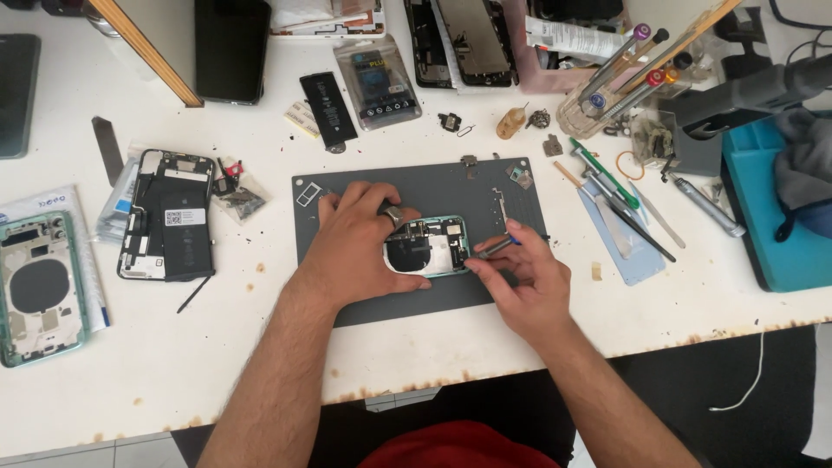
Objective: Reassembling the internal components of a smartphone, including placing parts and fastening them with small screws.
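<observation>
Head view: green empty phone shell (39, 286) far left, opened phone (166, 217) beside it. Left hand (360, 247) lies flat, fingers loosely curled, holding down green phone housing (429, 247) on grey mat (416, 186). Right hand (524, 282) pinches small screwdriver (496, 247), tip at housing's right edge. Tools (620, 199) further right.

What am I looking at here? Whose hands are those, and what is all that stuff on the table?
The picture comes from a camera worn on a person's head, looking down at their own hands. The left hand rests on an opened phone body, holding it steady on a grey mat. The right hand pinches a small thin tool, its tip at the phone's edge. On the white table lie another opened phone, a green phone shell, a black battery and a jar of screwdrivers.
</observation>
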